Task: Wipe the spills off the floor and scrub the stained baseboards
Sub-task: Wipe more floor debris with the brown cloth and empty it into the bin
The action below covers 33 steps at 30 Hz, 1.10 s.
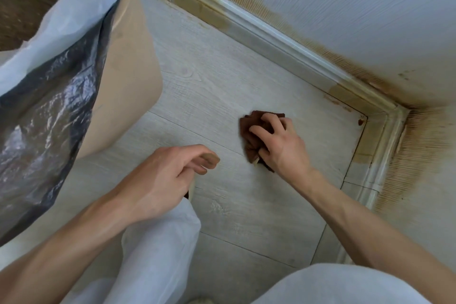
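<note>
My right hand (281, 143) presses a crumpled brown cloth (254, 131), fingers curled in a grip, wiping the floor (209, 86) centre-frame; next I judge the stained baseboard (271, 34) at two o'clock needs scrubbing.

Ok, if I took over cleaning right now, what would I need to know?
Right hand grips the brown cloth, pressed on the floor near the corner.
Left hand hangs loose above the floor, holding nothing.
The floor around the cloth looks mostly clean; one small brown spot sits by the corner.
Left to do: the baseboards show brown stains, worst at the corner.
</note>
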### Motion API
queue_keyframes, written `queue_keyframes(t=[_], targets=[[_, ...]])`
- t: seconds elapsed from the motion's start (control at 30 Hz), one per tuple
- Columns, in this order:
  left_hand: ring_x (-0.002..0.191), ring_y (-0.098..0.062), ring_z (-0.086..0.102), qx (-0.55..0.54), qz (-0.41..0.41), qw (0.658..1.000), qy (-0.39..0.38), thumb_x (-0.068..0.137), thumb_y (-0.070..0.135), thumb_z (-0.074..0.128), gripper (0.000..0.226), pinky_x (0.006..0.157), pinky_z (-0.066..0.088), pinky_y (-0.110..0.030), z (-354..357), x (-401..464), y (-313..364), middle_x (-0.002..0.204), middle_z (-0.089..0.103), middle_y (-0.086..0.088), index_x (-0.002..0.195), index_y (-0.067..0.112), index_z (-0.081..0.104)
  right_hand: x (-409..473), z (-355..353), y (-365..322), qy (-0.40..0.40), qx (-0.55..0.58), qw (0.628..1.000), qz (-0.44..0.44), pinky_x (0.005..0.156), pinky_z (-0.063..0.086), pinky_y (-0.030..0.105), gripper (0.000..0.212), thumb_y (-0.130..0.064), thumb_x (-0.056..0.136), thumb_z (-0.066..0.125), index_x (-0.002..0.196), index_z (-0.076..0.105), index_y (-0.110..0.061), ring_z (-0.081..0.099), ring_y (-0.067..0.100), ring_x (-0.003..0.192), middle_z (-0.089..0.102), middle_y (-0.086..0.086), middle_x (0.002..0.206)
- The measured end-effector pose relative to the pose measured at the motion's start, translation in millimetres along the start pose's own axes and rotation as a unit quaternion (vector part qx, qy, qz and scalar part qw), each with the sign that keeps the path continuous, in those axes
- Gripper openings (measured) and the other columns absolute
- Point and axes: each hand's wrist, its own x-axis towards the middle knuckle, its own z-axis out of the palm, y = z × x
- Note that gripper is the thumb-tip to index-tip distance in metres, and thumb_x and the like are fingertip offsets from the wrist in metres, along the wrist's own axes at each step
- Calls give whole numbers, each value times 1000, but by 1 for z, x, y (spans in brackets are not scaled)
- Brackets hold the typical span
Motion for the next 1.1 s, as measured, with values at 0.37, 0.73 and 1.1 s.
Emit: queue_keyframes(t=[0.37, 0.73, 1.1], targets=[[101, 10, 67, -5, 4, 1000, 8, 87, -13, 37, 64, 86, 45, -5, -4, -7, -2, 109, 72, 28, 114, 34, 70, -4, 14, -22, 63, 74, 988, 121, 73, 56, 44, 43, -16, 81, 73, 123, 65, -19, 48, 39, 104, 50, 12, 125], [104, 12, 65, -8, -9, 1000, 14, 91, -11, 36, 64, 89, 45, -8, -13, -7, -7, 110, 70, 31, 115, 38, 69, -15, 24, -19, -7, 3, 995, -95, 57, 58, 43, 48, -25, 73, 76, 119, 61, -24, 55, 43, 100, 56, 14, 124], [105, 12, 65, -8, -20, 1000, 17, 92, -9, 37, 61, 89, 45, -7, -14, -14, -8, 112, 70, 28, 115, 39, 68, 66, 3, -34, 70, 34, 990, 116, 62, 43, 37, 45, -21, 82, 67, 126, 57, -18, 43, 38, 106, 45, 13, 127]])
